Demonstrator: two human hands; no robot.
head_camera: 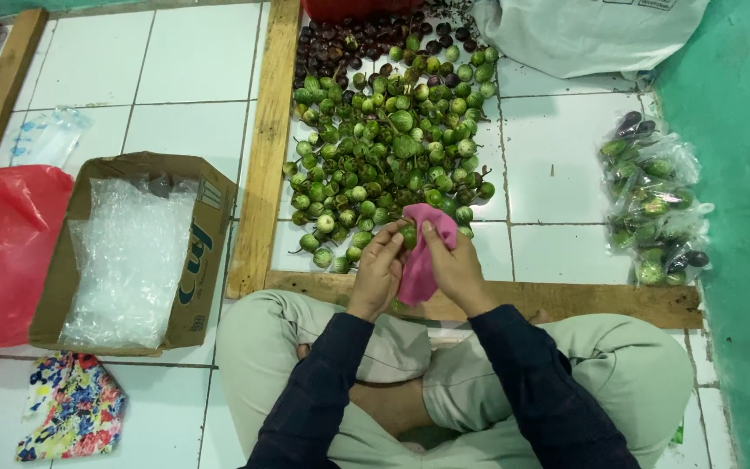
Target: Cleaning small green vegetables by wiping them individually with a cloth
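As seen from the head camera, the left hand (378, 271) pinches 1 small round green eggplant (409, 235) between thumb and fingertips, while the right hand (455, 266) is closed on a pink cloth (421, 265) pressed against that eggplant. Both hands meet just above a wooden frame (267, 148), over the person's crossed legs in pale trousers (627, 365); dark blue sleeves (542, 391) cover both forearms. Beyond the hands, inside the frame, a heap of green eggplants (392, 148) lies on the white tiled floor (557, 156), grading into dark purple ones (349, 48) at the far end. A white plastic sack (592, 30) lies at the far right corner. To the right, against a green wall (740, 217), clear bags filled with eggplants (653, 204) lie in a row. To the left, a cardboard box (197, 260) holds clear plastic bags (128, 260), beside a red plastic bag (6, 252) and a flowered cloth (75, 408).
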